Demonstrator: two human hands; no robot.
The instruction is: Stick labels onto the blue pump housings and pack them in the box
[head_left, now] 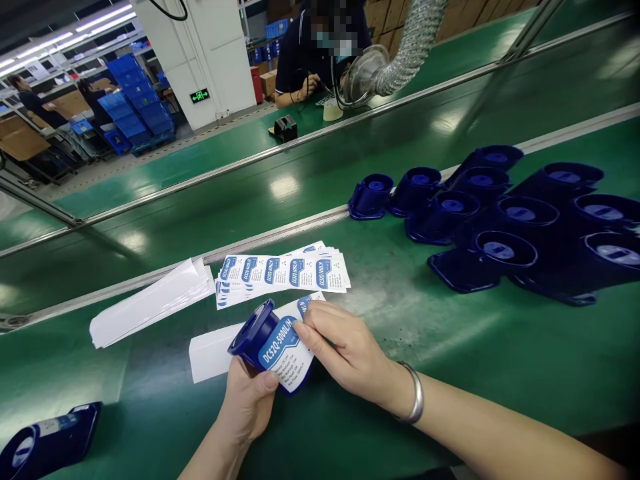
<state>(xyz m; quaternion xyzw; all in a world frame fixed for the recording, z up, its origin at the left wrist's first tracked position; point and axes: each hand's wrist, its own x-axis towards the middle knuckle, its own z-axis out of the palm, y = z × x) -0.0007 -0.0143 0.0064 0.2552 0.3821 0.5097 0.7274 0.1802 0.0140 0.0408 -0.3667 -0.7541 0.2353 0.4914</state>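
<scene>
A dark blue plastic pump housing (pixel 253 328), round with a flanged rim, sits tilted in my left hand (pixel 245 403). Its thumb presses on the lower edge of a white and blue label (pixel 286 363) printed DC52Q-5000L/H, which lies over the housing's curved side. My right hand (pixel 357 350) has its fingers curled and pinches the label's right end, thumb near the print. Right behind the housing is a printed label strip (pixel 315 297), partly hidden by it. A blank white strip (pixel 213 353) lies on the green bench to the left.
Beyond my hands lie a fanned stack of label strips (pixel 285 272) and a pile of white backing paper (pixel 150 303). Several blue housings (pixel 505 250) stand at right; another housing (pixel 60 437) lies at lower left. Across the bench, a person (pixel 320 53) works beside a ducted hood (pixel 367 73).
</scene>
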